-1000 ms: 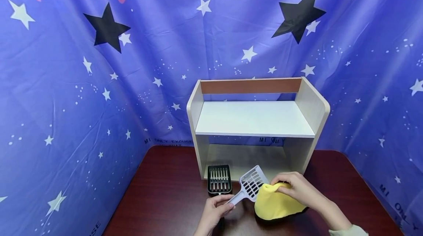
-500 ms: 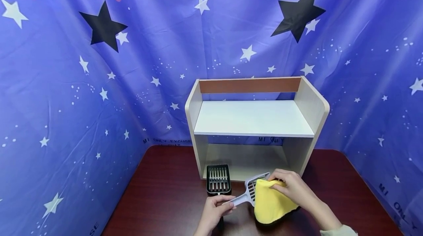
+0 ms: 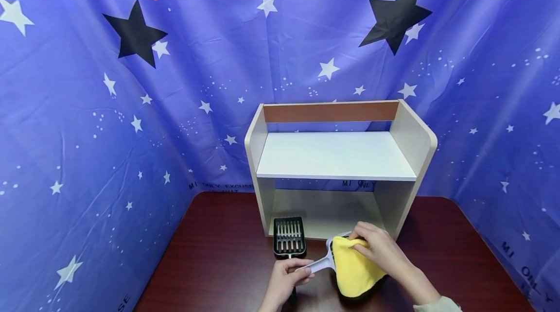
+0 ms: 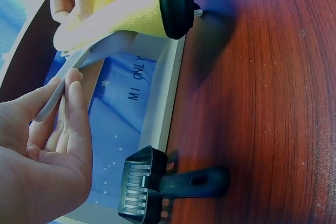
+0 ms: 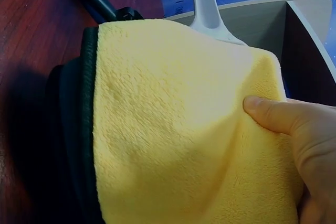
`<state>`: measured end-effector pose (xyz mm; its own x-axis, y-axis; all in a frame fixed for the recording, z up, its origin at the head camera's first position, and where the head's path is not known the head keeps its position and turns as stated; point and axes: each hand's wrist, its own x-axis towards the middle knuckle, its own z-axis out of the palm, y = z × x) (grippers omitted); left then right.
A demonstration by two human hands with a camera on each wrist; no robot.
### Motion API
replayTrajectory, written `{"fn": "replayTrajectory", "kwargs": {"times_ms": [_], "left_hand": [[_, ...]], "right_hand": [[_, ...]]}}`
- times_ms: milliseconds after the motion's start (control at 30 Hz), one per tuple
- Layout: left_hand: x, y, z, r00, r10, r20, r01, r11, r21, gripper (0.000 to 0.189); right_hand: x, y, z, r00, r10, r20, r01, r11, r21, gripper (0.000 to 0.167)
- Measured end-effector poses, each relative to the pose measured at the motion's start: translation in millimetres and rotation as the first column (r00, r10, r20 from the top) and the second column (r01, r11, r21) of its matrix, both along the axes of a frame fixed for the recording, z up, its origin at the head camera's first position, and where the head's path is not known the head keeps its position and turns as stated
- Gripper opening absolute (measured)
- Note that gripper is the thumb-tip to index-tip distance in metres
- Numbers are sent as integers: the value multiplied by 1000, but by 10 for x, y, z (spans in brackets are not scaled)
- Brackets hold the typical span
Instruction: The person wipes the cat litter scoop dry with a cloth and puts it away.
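My left hand (image 3: pixel 283 279) pinches the handle of a pale grey slotted litter scoop (image 3: pixel 321 264) between thumb and fingers. The scoop's head is mostly hidden under a yellow plush cloth (image 3: pixel 355 269) with a black edge. With thumb and fingers, my right hand (image 3: pixel 377 249) grips the cloth's upper part over the scoop head. In the right wrist view the thumb presses into the yellow pile (image 5: pixel 168 108), and the scoop handle (image 5: pixel 206 3) sticks out beyond it. The cloth's dark edge hangs low over the table in the left wrist view.
A black slotted scoop (image 3: pixel 289 236) lies left of the grey one, its head against the front of a two-tier shelf unit (image 3: pixel 337 156). The dark red-brown table (image 3: pixel 210 253) spreads around. A blue star-patterned curtain (image 3: pixel 197 83) hangs behind and at both sides.
My right hand has moved left with the cloth, which now covers most of the grey scoop's head. The scoop has tilted flatter. My left hand has stayed nearly in place.
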<state>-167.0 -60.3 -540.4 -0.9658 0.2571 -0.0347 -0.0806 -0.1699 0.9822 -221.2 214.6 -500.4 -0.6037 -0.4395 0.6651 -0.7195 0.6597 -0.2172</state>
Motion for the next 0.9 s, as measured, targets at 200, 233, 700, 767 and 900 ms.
{"fn": "replayTrajectory", "kwargs": {"times_ms": [200,233,700,767,900], "left_hand": [[1,5,-16,999,-9,-31,8,1000,-23,30],[2,7,-19,999,-12,-35,11,999,-30,30],[11,12,-29,997,-21,-71,17,998,-55,28],[16,15,-21,997,-31,-75,28,998,-48,28],[30,25,3,995,-41,-89,38,999,-36,28]], "right_hand": [[-9,-63,-52,1000,-21,3,21,999,-38,37],[-5,-74,-62,1000,-28,0,28,999,-45,39],[80,-278,-224,959,-274,80,281,955,-97,41],[83,-293,-238,954,-289,77,296,950,-97,41],[90,-322,-252,947,-315,57,320,942,-106,39]]}}
